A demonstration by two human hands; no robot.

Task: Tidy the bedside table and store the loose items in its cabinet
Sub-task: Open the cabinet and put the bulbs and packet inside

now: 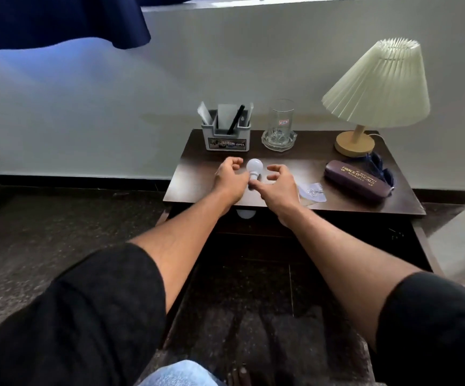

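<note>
A white light bulb point(254, 166) lies on the dark wooden bedside table point(198, 188), its base pointing toward me. My left hand point(230, 176) sits just left of the bulb with fingers loosely curled, holding nothing that I can see. My right hand point(278, 183) is just right of it, fingers spread and bent, with the thumb touching the bulb's base. A purple spectacle case point(356, 179) and a small clear packet point(312, 190) lie on the right of the table. Below the tabletop the cabinet point(337, 227) stands open, its inside dark.
At the table's back stand a grey organizer point(225, 137) with a pen and papers, a drinking glass point(281, 118) in a glass dish, and a pleated table lamp point(376, 87). A blue item point(379, 162) lies behind the case. The opened cabinet doors point(427, 246) flank my arms.
</note>
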